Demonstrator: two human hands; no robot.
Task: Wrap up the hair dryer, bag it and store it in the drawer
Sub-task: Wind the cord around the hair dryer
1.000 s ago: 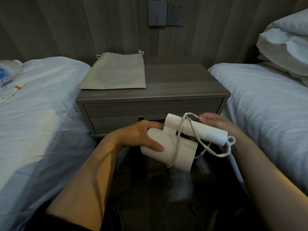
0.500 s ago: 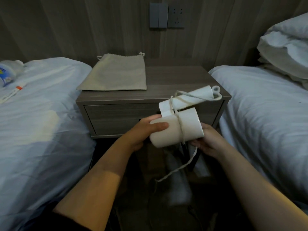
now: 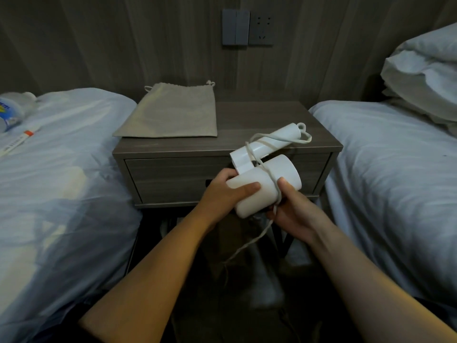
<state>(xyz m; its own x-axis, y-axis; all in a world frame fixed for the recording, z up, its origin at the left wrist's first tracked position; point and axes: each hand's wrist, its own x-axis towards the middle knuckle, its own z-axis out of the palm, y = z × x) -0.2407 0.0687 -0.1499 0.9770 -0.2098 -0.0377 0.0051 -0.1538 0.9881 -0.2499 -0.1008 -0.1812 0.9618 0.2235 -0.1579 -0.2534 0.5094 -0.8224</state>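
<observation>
Since half a second ago the right hand (image 3: 294, 211) has come up round the near end of the barrel, and its thumb now lies on top beside the cord (image 3: 249, 243) instead of underneath. The hair dryer (image 3: 272, 177) itself has barely shifted.

The left hand (image 3: 222, 191) grips the back of the barrel, thumb across its side. The right hand's fingers curl below the barrel and appear to pinch the cord against it. The dryer is held in the air in front of the drawer (image 3: 173, 177), with its handle (image 3: 272, 139) pointing up and to the right.

The cord already loops once over the handle and crosses the barrel, but a loose tail hangs from the right hand toward the dark floor, where its end is lost. So the wrapping looks partly done, with more turns to go.

The bag (image 3: 173, 112) lies flat and untouched on the left of the nightstand (image 3: 259, 120), well apart from the hands, and the drawer is closed. Bagging and storing both remain.
</observation>
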